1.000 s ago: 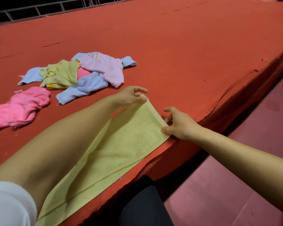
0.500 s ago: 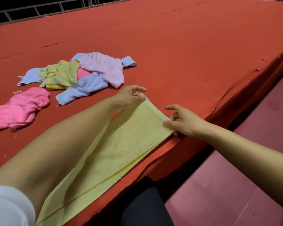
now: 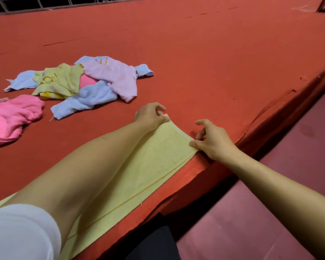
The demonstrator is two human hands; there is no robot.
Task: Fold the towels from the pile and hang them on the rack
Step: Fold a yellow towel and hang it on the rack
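A long yellow terry towel (image 3: 139, 177) lies flat along the near edge of the red felt-covered platform (image 3: 214, 62). The left hand (image 3: 151, 116) pinches its far left corner; the right hand (image 3: 213, 139) pinches the far right corner at the platform's edge. The crumpled pile of towels (image 3: 86, 83) sits further in, and a pink towel (image 3: 11, 117) beside it.
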